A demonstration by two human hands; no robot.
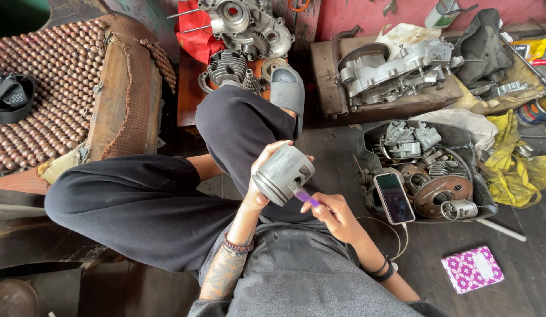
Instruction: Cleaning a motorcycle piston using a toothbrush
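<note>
Head view: purple patterned packet [472, 269] lower right, maybe box.

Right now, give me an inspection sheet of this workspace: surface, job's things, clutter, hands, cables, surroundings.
Surface: dark plank floor, stained.
Job's things: grey metal piston held up over the lap; small purple tool with its tip at the piston.
Clutter: tray of engine parts with a phone lying on it; yellow rag; patterned purple box.
Hands: left hand grips the piston; right hand grips the purple tool.
Cables: white cable from the phone.
Surroundings: engine casings on a block; beaded seat at left.
</note>
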